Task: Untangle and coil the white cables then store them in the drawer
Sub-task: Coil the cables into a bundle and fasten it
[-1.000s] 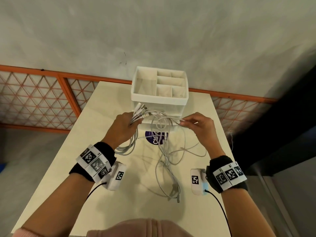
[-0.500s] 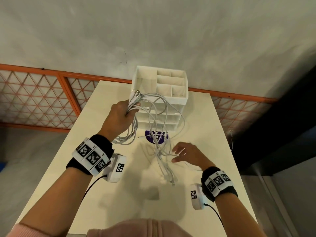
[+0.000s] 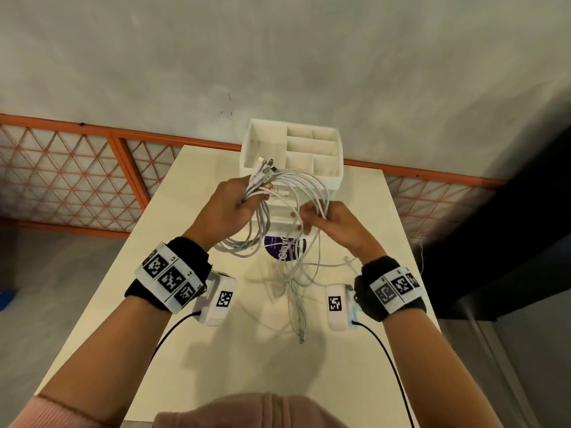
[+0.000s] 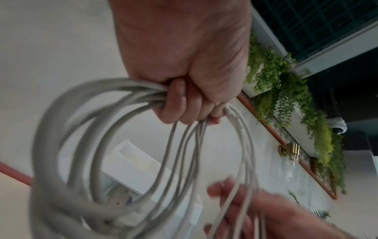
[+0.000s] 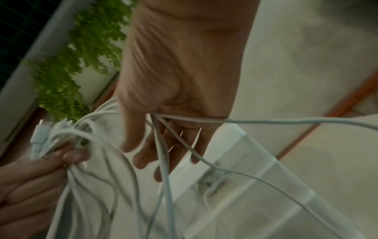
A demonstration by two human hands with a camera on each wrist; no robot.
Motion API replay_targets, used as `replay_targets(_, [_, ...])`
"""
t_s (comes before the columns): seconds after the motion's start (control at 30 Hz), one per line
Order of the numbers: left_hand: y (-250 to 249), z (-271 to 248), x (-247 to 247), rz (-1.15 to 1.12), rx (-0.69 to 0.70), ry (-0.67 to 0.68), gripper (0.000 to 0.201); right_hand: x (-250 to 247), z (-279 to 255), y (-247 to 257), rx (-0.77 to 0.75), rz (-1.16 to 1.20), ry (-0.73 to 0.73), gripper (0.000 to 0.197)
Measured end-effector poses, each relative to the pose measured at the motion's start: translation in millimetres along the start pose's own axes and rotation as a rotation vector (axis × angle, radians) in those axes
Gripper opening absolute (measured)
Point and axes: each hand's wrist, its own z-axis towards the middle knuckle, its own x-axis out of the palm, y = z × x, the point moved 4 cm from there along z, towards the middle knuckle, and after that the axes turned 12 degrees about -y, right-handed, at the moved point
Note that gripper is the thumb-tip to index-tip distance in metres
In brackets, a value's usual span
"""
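Note:
My left hand (image 3: 236, 203) grips a bundle of white cables (image 3: 296, 193) in a fist, with the plugs (image 3: 265, 166) sticking up past the thumb. Coiled loops (image 4: 81, 145) hang from that fist (image 4: 184, 103) in the left wrist view. My right hand (image 3: 321, 219), just to the right, holds several strands of the same loop. In the right wrist view those strands (image 5: 163, 161) run through its fingers (image 5: 143, 155). The loose tails (image 3: 299, 307) trail down onto the table. Behind both hands stands the white drawer unit (image 3: 336, 180), its drawer fronts mostly hidden.
The unit's top tray (image 3: 309, 146) has several open compartments. A purple round sticker (image 3: 284, 247) lies on the cream table (image 3: 191, 304) under the cables. An orange lattice railing (image 3: 77, 180) runs behind the table. The table edges drop off left and right.
My right hand dropped toward the table, then came back up holding strands next to the left hand. The left hand lifted the bundle higher, in front of the unit's top.

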Motion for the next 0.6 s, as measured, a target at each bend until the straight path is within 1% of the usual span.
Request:
replay_targets(0.03, [2,1,-2,0.021,-0.015,-0.015,0.034,1,-2,-7,0.030,0.042,-0.005,0.008])
replay_targets(0.1, [8,1,-2,0.064,-0.038,0.000,0.014,2,-10,-16,0.101,0.129,0.019,0.010])
replay_targets(0.13, [10,1,-1,0.082,-0.042,0.002,0.010,3,-14,-18,0.129,0.153,0.035,0.008])
replay_targets(0.17, [14,0,0,0.100,-0.044,-0.001,0.012,3,-16,-21,0.146,0.162,0.034,0.004])
replay_targets(0.2, [17,-1,1,0.115,-0.054,-0.004,0.015,3,-17,-20,0.133,0.154,0.014,0.009])
replay_targets(0.27, [20,-1,4,0.131,-0.065,-0.024,0.016,3,-18,-18,0.055,0.100,0.006,0.035])
replay_targets(0.3, [20,-1,5,0.129,-0.072,-0.035,0.016,5,-19,-17,0.044,0.064,0.044,0.043])
replay_targets(0.33, [19,0,5,0.118,-0.078,-0.049,0.015,7,-20,-14,0.043,0.032,0.097,0.043])
replay_targets(0.4, [17,3,5,0.091,-0.084,-0.074,0.012,15,-23,-13,0.075,-0.014,0.167,0.028])
replay_targets(0.43, [16,4,5,0.082,-0.080,-0.078,0.012,17,-20,-16,0.103,-0.038,0.130,0.025])
replay_targets(0.47, [16,5,5,0.076,-0.076,-0.074,0.012,17,-15,-22,0.127,-0.067,0.038,0.030])
replay_targets(0.5, [16,6,6,0.068,-0.073,-0.062,0.012,16,-10,-29,0.142,-0.089,-0.076,0.038])
replay_targets(0.53, [15,6,7,0.052,-0.070,-0.050,0.012,16,-8,-32,0.157,-0.099,-0.157,0.046])
replay_targets(0.57, [14,6,7,0.032,-0.066,-0.044,0.012,17,-6,-34,0.168,-0.104,-0.175,0.049])
replay_targets(0.6, [12,6,8,0.012,-0.064,-0.040,0.011,20,-6,-34,0.173,-0.096,-0.130,0.047])
